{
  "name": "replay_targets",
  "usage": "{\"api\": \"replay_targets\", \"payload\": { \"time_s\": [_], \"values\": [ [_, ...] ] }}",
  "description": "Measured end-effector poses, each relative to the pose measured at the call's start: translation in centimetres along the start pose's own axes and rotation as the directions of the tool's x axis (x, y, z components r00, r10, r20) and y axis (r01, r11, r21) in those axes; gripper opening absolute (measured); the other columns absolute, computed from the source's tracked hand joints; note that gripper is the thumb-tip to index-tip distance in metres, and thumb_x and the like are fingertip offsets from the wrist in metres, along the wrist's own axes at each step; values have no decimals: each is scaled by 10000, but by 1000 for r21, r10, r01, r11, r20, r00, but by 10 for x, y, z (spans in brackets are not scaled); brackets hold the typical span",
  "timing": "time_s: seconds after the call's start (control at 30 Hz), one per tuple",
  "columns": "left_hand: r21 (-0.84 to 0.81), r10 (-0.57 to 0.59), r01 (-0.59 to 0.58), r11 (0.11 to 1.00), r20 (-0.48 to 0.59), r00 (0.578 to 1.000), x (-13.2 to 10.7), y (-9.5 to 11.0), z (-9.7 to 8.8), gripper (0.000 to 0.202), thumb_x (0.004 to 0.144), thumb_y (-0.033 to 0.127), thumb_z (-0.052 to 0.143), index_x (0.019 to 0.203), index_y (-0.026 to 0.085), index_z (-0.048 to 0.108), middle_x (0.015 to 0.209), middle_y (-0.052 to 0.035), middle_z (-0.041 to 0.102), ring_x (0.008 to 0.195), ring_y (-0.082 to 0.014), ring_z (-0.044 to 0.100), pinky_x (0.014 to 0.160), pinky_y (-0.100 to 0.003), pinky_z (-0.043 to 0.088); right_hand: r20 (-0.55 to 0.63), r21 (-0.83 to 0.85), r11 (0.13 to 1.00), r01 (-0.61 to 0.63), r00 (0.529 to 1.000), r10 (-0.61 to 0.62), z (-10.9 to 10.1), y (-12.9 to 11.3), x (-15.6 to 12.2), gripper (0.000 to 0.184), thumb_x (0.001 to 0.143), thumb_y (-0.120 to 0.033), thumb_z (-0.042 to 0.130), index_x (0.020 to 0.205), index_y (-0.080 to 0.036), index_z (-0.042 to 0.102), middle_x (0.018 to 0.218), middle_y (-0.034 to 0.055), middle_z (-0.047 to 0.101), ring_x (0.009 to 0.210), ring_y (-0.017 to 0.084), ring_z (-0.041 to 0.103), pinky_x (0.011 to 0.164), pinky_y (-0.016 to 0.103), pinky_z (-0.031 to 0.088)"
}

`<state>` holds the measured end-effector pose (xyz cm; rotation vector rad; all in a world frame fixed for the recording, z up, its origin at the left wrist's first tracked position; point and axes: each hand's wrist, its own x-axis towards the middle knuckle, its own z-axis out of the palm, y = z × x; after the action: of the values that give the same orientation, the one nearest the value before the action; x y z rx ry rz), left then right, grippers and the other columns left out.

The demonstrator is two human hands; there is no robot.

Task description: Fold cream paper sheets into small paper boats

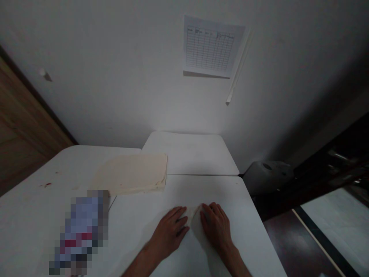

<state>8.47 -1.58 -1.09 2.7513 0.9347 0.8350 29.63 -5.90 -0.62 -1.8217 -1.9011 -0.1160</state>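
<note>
- At the lower centre of the frame, a thin pale sheet (pixel 190 212) sits between two hands on the worktop (pixel 245 238); its outline is faint.
- The left hand (pixel 173 227) has its fingers half curled at the sheet's left side; the right hand (pixel 216 223) has thumb and fingers bent close together at its right. Whether either grip is closed on the sheet, I cannot tell.
- So thin a sheet could likely tear or crease if the hands pull unevenly, and a loosely held edge could slip or fold under.
- Left of centre, a stack (pixel 135 173) of beige sheets has uneven right-hand corners; a knock might fan them out.
- At lower left, a pack (pixel 80 227) is pixelated: blue and red show, but no brand can be read. Being close to the stack, it could disturb it if bumped.
- At the upper right of centre, a paper (pixel 213 48) on the wall (pixel 115 77) carries a printed grid with headings too small to read.
</note>
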Motion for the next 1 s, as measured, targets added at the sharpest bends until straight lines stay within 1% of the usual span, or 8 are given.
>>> {"api": "replay_targets", "payload": {
  "time_s": [0.23, 0.4, 0.53, 0.6, 0.67, 0.73, 0.83, 1.0],
  "values": [
    [10, 17, -17, 1000, -2, 1000, 2, 3, -3, 184, 895, 268, 557, 1011, 194, 680, 1231, -105, 621, 1140, -277, 575, 934, -445, 534, 39, 57, 995, 83, 996, -86, -5, 0, 1, 240, 933, -188, 474, 1113, -239, 624, 901, 51, 590, 854, 185, 539, 785, 293, 436],
    [-6, 14, -14, 1000, 22, 1000, 5, 5, -7, 184, 896, 247, 550, 1016, 196, 680, 1220, -100, 628, 1143, -271, 574, 952, -440, 525, 62, 76, 989, 125, 990, -130, -4, -6, 6, 296, 893, -117, 502, 1131, -245, 623, 947, 53, 601, 877, 188, 537, 811, 301, 444],
    [-45, 5, -4, 999, 20, 1000, 3, 3, -7, 193, 896, 224, 544, 1033, 192, 677, 1227, -99, 623, 1163, -267, 559, 975, -444, 509, 73, 134, 978, 158, 983, -169, -1, -14, 15, 213, 911, -158, 515, 1043, -245, 658, 927, 49, 603, 869, 179, 542, 810, 295, 449],
    [-80, -4, 6, 997, 28, 1000, 3, 0, -6, 210, 907, 194, 518, 1051, 202, 670, 1247, -85, 613, 1182, -252, 546, 993, -437, 496, 81, 147, 976, 159, 982, -172, -1, -17, 19, 171, 912, -176, 530, 972, -244, 674, 906, 45, 600, 860, 179, 542, 806, 297, 447],
    [-114, -7, 11, 993, 37, 999, 2, -2, -5, 241, 919, 159, 480, 1073, 209, 659, 1255, -73, 610, 1184, -231, 543, 1001, -421, 491, 94, 145, 978, 147, 982, -162, -1, -19, 22, 154, 905, -179, 547, 945, -246, 680, 899, 42, 599, 856, 180, 541, 805, 299, 445],
    [-133, -4, 8, 991, 30, 1000, 2, -5, -3, 258, 923, 133, 455, 1070, 203, 655, 1240, -74, 619, 1175, -221, 549, 999, -411, 493, 107, 150, 979, 141, 982, -158, -2, -21, 23, 155, 900, -172, 557, 954, -248, 681, 889, 38, 599, 853, 178, 541, 802, 296, 447],
    [-134, 14, -12, 991, 14, 1000, 1, -7, -1, 255, 922, 115, 445, 1051, 187, 652, 1233, -85, 618, 1187, -224, 538, 1006, -416, 487, 138, 201, 967, 156, 973, -186, -3, -22, 25, 168, 887, -146, 571, 966, -247, 681, 892, 33, 602, 862, 172, 543, 794, 275, 456],
    [-101, 3, -4, 995, -11, 1000, 1, -2, -4, 232, 923, 128, 439, 1019, 174, 645, 1235, -109, 600, 1196, -246, 523, 991, -427, 498, 165, 254, 949, 187, 958, -233, -6, -24, 27, 248, 872, -105, 560, 1044, -248, 669, 919, 38, 605, 871, 161, 557, 794, 257, 469]
  ]
}}
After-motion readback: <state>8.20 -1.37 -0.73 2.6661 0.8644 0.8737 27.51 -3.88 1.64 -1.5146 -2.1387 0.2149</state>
